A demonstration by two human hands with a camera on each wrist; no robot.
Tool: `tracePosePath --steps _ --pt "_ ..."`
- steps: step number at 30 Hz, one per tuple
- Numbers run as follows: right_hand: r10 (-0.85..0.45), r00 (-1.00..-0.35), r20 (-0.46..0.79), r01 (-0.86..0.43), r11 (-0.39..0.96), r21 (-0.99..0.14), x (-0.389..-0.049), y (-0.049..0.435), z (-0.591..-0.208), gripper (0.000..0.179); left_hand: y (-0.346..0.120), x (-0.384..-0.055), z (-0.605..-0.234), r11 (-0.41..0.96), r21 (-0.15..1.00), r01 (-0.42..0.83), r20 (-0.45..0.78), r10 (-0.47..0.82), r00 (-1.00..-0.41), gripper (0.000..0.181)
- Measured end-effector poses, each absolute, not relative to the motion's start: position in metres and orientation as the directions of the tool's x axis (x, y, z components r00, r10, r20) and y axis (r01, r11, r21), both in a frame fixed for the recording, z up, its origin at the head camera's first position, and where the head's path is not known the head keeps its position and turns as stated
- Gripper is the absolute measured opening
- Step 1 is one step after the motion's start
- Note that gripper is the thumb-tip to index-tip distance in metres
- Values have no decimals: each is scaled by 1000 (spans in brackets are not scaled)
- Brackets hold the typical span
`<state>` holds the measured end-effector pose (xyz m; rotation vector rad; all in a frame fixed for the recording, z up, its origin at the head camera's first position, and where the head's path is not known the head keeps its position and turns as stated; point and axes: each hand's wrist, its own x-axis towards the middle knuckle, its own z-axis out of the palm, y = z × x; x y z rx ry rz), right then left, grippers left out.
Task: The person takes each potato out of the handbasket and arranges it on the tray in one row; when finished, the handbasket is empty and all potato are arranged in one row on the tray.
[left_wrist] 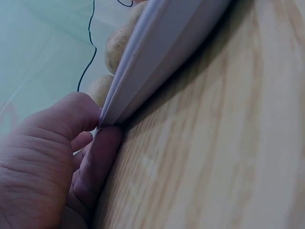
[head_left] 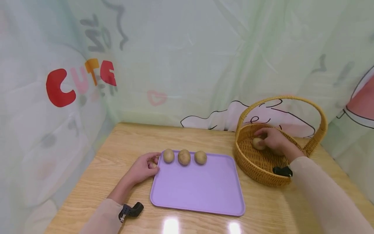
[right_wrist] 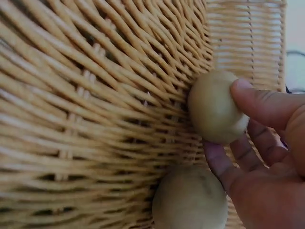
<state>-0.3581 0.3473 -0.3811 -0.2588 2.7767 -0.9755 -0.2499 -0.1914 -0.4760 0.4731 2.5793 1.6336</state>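
Three round, tan potatoes [head_left: 184,157] sit in a row along the far side of a lilac tray [head_left: 198,187]. At the tray's far left corner, my left hand [head_left: 144,168] pinches the rim between thumb and fingers, close over the wood in the left wrist view. My right hand [head_left: 273,140] reaches inside a wicker basket [head_left: 260,174] on the right. Its thumb and fingers grip a potato [right_wrist: 215,107] against the woven inside. Another potato [right_wrist: 189,198] lies just below that hand in the right wrist view; in the head view the hand mostly hides it.
The basket's tall arched handle [head_left: 283,97] rises over my right forearm. Wooden tabletop [head_left: 137,136] surrounds the tray. A printed curtain [head_left: 175,65] hangs behind and to the left of the table. Black wrist devices [head_left: 132,210] show at both cuffs.
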Motion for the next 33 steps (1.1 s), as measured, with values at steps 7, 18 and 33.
tracePosePath --steps 7,18,33 --pt "-236 -959 -156 -83 761 -643 -350 347 -382 46 -186 -246 -473 382 897 224 119 278 -953 59" --pt "-235 -952 -198 -50 753 -657 -340 347 -380 47 -185 -251 -478 377 896 234 118 306 -945 59" --pt "-215 -976 -28 -169 835 -524 -325 343 -342 62 -192 -248 -475 379 899 220 112 287 -951 59"
